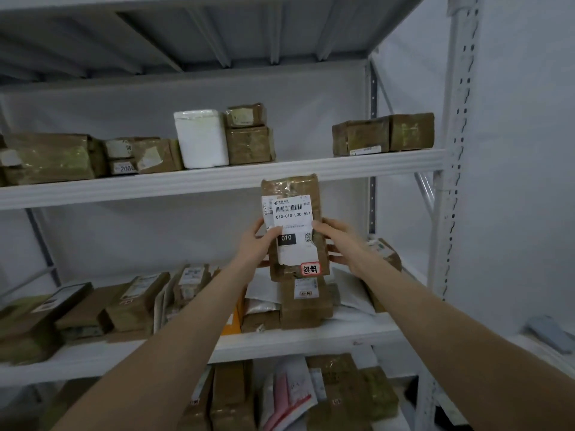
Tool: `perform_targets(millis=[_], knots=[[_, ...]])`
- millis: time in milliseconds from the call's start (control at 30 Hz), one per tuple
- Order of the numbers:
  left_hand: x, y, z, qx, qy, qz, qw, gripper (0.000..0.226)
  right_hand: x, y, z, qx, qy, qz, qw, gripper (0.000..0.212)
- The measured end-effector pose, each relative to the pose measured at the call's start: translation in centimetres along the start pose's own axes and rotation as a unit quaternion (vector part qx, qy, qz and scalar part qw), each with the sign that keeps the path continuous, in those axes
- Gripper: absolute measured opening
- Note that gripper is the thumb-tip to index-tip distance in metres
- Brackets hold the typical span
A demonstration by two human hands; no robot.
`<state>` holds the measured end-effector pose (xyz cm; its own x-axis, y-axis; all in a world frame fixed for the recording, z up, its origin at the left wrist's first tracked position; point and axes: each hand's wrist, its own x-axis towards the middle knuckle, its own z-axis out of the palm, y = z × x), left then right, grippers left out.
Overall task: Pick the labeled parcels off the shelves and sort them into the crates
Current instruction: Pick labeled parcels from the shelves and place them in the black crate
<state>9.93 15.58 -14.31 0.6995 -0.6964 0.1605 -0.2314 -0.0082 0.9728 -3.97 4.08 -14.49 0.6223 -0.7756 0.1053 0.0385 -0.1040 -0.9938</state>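
I hold a brown taped parcel (292, 194) upright in front of the shelving, its white label reading 010-010-L30-551 and a black 010 tag facing me. My left hand (255, 244) grips its left edge, thumb on the label. On the right edge my right hand (339, 241) grips it, fingers curled behind. Just below it another labeled brown parcel (303, 303) stands on the middle shelf (311, 339).
The upper shelf (217, 178) carries several brown boxes and a white wrapped package (200, 138). More parcels and envelopes crowd the middle and bottom shelves. A perforated white upright (457, 150) bounds the rack on the right, with a white wall beyond.
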Motion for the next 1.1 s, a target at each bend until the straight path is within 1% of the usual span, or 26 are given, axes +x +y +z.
perform_targets(millis=[133,267,367,433,500,600,733,833,967,1067,1100], knots=[[-1.0,-3.1,-0.5,0.016,0.014,-0.034,0.999,0.054,-0.5,3.1,1.5,0.004,0.003,0.017,1.000,0.027],[-1.8,-6.4,-2.2,0.004,0.009,-0.087,0.996,0.059,-0.4,6.5,3.4,-0.003,0.004,0.049,0.999,0.032],[-2.7,-9.2,-4.2,-0.009,0.013,-0.116,0.993,0.056,-0.2,9.3,5.7,-0.013,-0.003,0.076,0.997,0.037],[-3.7,-11.0,-5.7,-0.016,0.029,-0.143,0.989,0.053,-0.4,11.1,7.7,-0.024,-0.023,0.095,0.995,0.034],[-4.8,-12.9,-7.5,-0.021,0.051,-0.172,0.984,0.052,-0.6,13.2,10.0,-0.044,-0.047,0.116,0.991,0.039],[-6.4,-15.8,-11.0,-0.025,0.081,-0.198,0.976,0.056,-1.3,15.6,14.2,-0.055,-0.078,0.125,0.988,0.042],[-8.6,-19.3,-16.7,-0.008,0.122,-0.233,0.965,0.056,-2.5,17.8,20.8,-0.059,-0.117,0.151,0.980,0.037],[-10.2,-21.5,-21.5,-0.014,0.147,-0.255,0.956,0.059,-3.5,18.8,26.3,-0.069,-0.165,0.180,0.967,0.037],[-12.5,-23.8,-28.4,-0.019,0.174,-0.287,0.942,0.050,-5.5,19.3,34.1,-0.093,-0.234,0.187,0.950,0.035],[-14.4,-25.6,-34.1,-0.014,0.203,-0.295,0.934,0.047,-7.0,20.0,40.4,-0.127,-0.257,0.164,0.944,0.044],[-15.0,-26.1,-35.9,-0.018,0.211,-0.297,0.931,0.046,-7.5,20.3,42.5,-0.128,-0.269,0.169,0.939,0.044]])
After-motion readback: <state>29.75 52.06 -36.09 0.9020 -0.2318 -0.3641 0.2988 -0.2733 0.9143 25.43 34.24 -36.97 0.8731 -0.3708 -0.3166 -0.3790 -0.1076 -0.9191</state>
